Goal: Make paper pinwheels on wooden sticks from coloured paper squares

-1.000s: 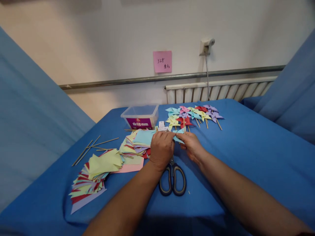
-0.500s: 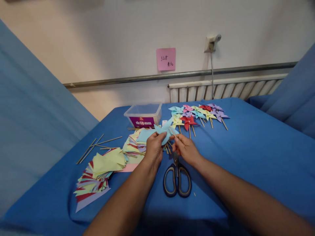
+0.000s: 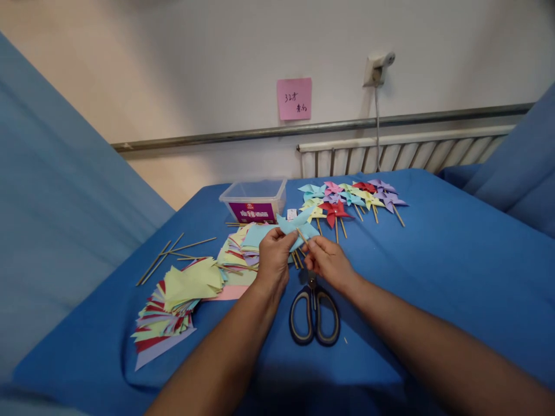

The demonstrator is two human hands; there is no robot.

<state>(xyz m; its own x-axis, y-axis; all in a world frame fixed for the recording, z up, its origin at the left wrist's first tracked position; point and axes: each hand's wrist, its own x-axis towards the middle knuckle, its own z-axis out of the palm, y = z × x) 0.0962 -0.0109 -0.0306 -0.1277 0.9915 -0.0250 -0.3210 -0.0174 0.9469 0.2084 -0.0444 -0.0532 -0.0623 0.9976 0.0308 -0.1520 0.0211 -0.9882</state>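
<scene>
My left hand (image 3: 273, 257) is closed on a light blue paper pinwheel (image 3: 306, 229), its thumb pressed on the paper. My right hand (image 3: 330, 261) pinches a thin wooden stick (image 3: 302, 235), whose tip meets the pinwheel near its middle. Just below my hands lie scissors (image 3: 315, 323) with dark handles toward me, their blades partly hidden. Left of my left hand is a fanned pile of coloured paper pieces (image 3: 191, 283), with a second paper stack (image 3: 234, 248) behind it.
Finished pinwheels (image 3: 336, 211) in several colours lie at the back right on the blue cloth (image 3: 433, 277). A clear plastic box (image 3: 255, 199) with a purple label stands at the back. Loose sticks (image 3: 160, 260) lie at the left. Blue curtains (image 3: 65, 202) hang on both sides.
The stick's tip has shifted slightly left and down, onto the middle of the blue pinwheel. The pinwheel has tilted a little. The camera view has moved slightly.
</scene>
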